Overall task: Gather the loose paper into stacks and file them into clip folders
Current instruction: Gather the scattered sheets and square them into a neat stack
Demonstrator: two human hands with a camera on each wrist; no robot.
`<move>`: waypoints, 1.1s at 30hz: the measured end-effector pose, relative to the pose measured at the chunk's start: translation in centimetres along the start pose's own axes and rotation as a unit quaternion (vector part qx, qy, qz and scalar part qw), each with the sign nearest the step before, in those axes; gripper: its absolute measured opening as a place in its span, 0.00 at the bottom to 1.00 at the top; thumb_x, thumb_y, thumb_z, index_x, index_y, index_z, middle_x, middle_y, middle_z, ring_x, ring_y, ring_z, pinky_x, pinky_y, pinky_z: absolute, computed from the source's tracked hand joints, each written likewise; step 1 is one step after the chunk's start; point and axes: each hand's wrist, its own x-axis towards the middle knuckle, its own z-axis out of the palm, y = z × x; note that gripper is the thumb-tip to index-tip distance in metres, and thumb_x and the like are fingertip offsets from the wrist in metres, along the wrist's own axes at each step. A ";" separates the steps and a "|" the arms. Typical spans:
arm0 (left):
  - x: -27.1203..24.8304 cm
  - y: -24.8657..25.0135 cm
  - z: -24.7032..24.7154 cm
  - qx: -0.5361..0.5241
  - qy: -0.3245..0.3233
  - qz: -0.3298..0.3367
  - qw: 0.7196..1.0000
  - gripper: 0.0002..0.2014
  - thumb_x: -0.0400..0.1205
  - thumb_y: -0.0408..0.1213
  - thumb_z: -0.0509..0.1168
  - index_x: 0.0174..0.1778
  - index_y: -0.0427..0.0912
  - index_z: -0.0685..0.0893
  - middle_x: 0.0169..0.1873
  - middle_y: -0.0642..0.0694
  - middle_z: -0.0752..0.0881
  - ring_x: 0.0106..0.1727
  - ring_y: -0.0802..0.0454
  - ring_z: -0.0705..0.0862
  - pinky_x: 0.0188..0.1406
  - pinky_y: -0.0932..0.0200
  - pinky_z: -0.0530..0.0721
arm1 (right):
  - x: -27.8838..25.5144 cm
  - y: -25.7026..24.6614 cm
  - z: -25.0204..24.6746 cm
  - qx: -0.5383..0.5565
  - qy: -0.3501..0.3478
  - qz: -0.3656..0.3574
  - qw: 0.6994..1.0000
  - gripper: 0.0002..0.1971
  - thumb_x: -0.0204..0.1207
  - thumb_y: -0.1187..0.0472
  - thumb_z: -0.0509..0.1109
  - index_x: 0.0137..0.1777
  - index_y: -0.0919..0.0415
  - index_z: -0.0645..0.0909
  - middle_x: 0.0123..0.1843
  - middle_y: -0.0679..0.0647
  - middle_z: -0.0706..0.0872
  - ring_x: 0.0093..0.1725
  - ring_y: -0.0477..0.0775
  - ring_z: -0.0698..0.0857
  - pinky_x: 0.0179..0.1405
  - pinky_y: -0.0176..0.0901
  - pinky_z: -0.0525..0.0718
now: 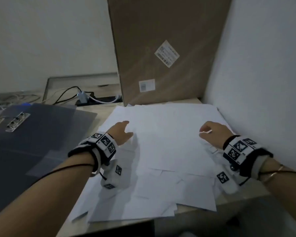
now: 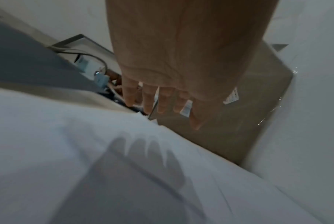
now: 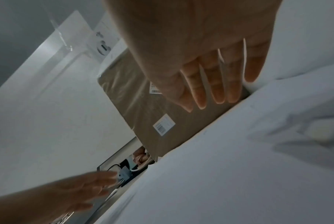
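Observation:
Loose white paper sheets (image 1: 161, 151) lie overlapping and askew across the desk in front of me, some hanging over its near edge. My left hand (image 1: 125, 130) hovers over the pile's left side. Its fingers (image 2: 148, 100) are straight and spread, throwing a shadow on the paper (image 2: 66, 136) below. My right hand (image 1: 209, 132) is above the pile's right side, fingers (image 3: 217, 91) extended and holding nothing. The paper (image 3: 219, 174) fills the lower right of the right wrist view. Grey clip folders (image 1: 41, 134) lie flat to the left, metal clips (image 1: 18, 121) showing.
A tall cardboard box (image 1: 161, 48) leans against the wall right behind the paper. A white wall (image 1: 263, 82) closes off the right side. A power strip (image 1: 99, 100) with plugs and cables sits at the back left. The desk's front edge (image 1: 195, 213) is close.

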 end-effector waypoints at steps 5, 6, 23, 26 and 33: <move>-3.6 -1.2 2.3 -0.022 -0.010 -0.062 0.998 0.32 0.85 0.47 0.58 0.83 0.39 0.58 0.82 0.39 0.60 0.82 0.42 0.62 0.78 0.53 0.61 | -3.8 2.3 -0.8 -0.039 -0.069 0.074 0.994 0.21 0.77 0.56 0.67 0.70 0.56 0.73 0.73 0.57 0.74 0.72 0.58 0.74 0.66 0.42 0.70; -3.9 -1.5 2.7 -0.019 -0.002 -0.075 0.997 0.32 0.85 0.48 0.59 0.83 0.39 0.58 0.82 0.39 0.60 0.82 0.42 0.62 0.79 0.52 0.61 | -4.1 2.7 -0.7 -0.043 -0.079 0.085 0.992 0.24 0.77 0.55 0.68 0.73 0.55 0.71 0.75 0.57 0.72 0.73 0.58 0.73 0.67 0.42 0.70; -3.4 2.0 6.9 -0.046 -0.026 -0.145 0.988 0.51 0.70 0.74 0.46 0.85 0.44 0.51 0.84 0.41 0.54 0.85 0.40 0.49 0.81 0.37 0.38 | -4.7 0.2 5.7 -0.156 -0.184 0.108 0.965 0.45 0.75 0.32 0.57 0.84 0.53 0.41 0.86 0.55 0.42 0.82 0.74 0.41 0.81 0.61 0.48; -4.1 4.0 6.1 -0.118 -0.067 -0.112 0.984 0.45 0.79 0.65 0.56 0.83 0.36 0.52 0.82 0.42 0.60 0.85 0.38 0.51 0.81 0.45 0.45 | -4.8 -0.7 6.5 -0.152 -0.216 0.049 0.963 0.44 0.75 0.33 0.58 0.84 0.52 0.44 0.86 0.52 0.45 0.83 0.71 0.42 0.81 0.62 0.49; -1.6 1.6 3.4 -0.175 0.013 -0.165 0.971 0.39 0.81 0.60 0.60 0.81 0.37 0.62 0.80 0.38 0.66 0.79 0.39 0.67 0.76 0.50 0.64 | -3.7 0.6 3.0 -0.034 -0.168 0.012 0.985 0.22 0.77 0.49 0.67 0.70 0.52 0.76 0.76 0.50 0.74 0.74 0.52 0.72 0.72 0.43 0.69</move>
